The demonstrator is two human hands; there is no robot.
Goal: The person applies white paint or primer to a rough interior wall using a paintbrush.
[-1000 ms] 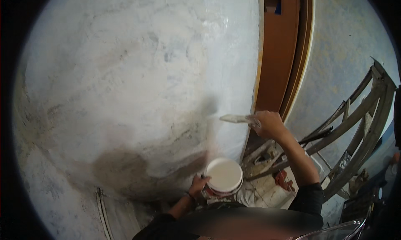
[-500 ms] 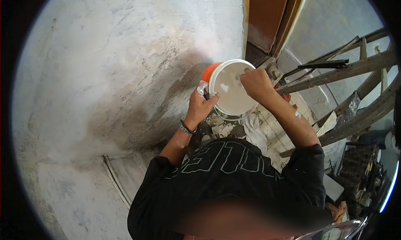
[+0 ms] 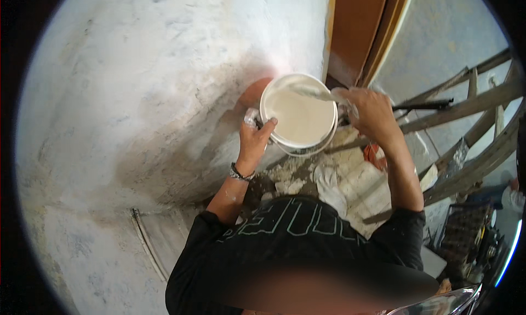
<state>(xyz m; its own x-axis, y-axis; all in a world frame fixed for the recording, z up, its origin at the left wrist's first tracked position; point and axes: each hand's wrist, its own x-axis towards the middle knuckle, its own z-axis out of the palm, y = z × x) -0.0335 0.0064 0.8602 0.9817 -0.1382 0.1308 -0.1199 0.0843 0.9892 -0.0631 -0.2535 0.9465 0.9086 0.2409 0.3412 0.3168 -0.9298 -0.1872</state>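
Observation:
My left hand (image 3: 254, 145) grips the bucket (image 3: 281, 141) on its left side, thumb over the rim and fingers outside, with white smears on them. The bucket is white at the rim and holds a pale cream liquid (image 3: 301, 118). Its wire handle (image 3: 307, 153) hangs on the near side. My right hand (image 3: 370, 111) is closed just beyond the right rim, around the end of a brush-like tool (image 3: 312, 91) coated in white. This tool lies across the far part of the bucket's mouth; motion blur hides its exact kind.
A patchy, rough plastered wall (image 3: 153, 85) rises close on the left. A brown door (image 3: 356, 30) is at the far end. To the right leans a wooden ladder (image 3: 466, 107). A white cloth (image 3: 327, 186) and debris lie on the tiled floor (image 3: 359, 181).
My right hand has moved right, from over the bucket to beyond its rim, and the white-coated tool now shows. My left hand and the bucket have shifted slightly left.

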